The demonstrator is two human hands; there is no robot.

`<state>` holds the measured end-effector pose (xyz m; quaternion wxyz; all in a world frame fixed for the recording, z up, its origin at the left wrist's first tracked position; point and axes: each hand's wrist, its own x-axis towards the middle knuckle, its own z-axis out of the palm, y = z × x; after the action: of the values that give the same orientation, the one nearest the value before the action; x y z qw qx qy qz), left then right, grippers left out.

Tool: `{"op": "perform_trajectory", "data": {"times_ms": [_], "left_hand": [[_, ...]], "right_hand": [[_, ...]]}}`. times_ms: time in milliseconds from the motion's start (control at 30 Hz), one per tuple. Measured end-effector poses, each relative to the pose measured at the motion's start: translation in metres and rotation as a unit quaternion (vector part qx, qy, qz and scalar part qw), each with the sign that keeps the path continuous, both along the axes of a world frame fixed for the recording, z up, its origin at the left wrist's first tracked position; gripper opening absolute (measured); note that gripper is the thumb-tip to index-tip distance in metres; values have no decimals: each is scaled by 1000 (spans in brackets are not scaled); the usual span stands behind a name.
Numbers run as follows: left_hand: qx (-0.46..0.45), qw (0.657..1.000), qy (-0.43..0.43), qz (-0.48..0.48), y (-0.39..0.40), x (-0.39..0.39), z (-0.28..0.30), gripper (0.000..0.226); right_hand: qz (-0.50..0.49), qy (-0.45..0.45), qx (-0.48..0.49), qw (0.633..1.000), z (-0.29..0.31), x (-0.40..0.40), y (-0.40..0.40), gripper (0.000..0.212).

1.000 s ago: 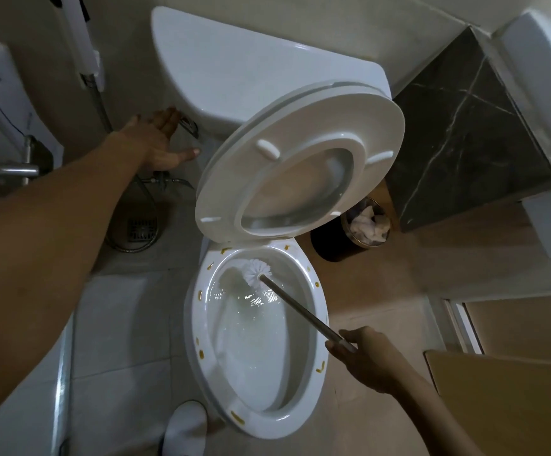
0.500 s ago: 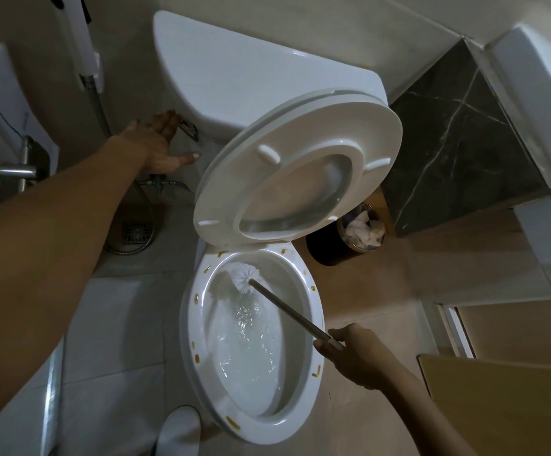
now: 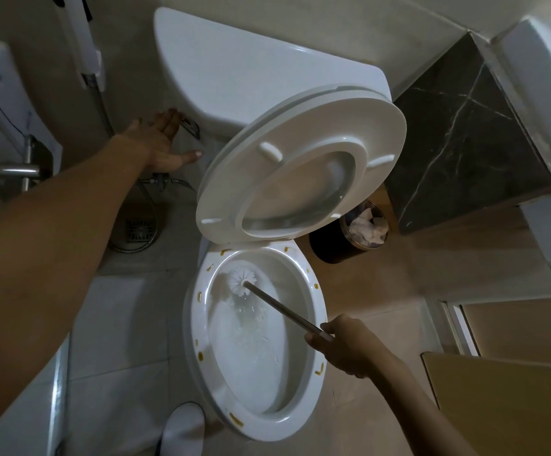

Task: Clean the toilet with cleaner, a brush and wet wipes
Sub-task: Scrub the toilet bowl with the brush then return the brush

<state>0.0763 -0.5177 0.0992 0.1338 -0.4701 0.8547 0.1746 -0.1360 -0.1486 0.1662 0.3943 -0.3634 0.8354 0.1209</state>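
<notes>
Little is changed since a second ago: the brush head is shifted slightly along the bowl's far wall as water swirls.

The toilet (image 3: 254, 373) is shown with seat and lid (image 3: 300, 166) raised; the flush lever (image 3: 190, 126) is touched by the straight, open fingers of the left hand (image 3: 160, 139). The brush (image 3: 242, 282) handle is gripped by the right hand (image 3: 343, 345), fingers curled round it. Yellow marks are left on the rim, so scrubbing appears underway and wiping seems undone.
</notes>
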Motion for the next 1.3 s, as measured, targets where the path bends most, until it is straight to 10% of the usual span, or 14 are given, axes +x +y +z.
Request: {"op": "perform_trajectory", "data": {"times_ms": [1300], "left_hand": [[-1,1000,-17,2,-2,-2,-2,92]], "right_hand": [[-21,-15,21,999,-2,-7,14,45]]}}
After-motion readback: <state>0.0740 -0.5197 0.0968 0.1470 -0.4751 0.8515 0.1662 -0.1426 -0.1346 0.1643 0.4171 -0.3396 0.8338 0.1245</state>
